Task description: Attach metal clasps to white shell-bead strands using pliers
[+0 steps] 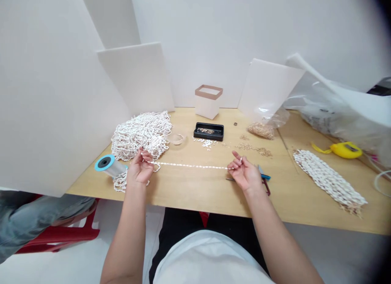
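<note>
Strand of small white shells (192,166), knobbly and pulled straight, pinched at each end: left hand (140,168) and right hand (243,175), both half-closed, above pale wooden surface (186,191); coarse, looped heap of shell strands (141,133) just beyond left hand.

A yellow tape measure (346,150) is laid beside a plastic bag (330,113). A black tray (208,131) is set before white boards (137,76).
</note>
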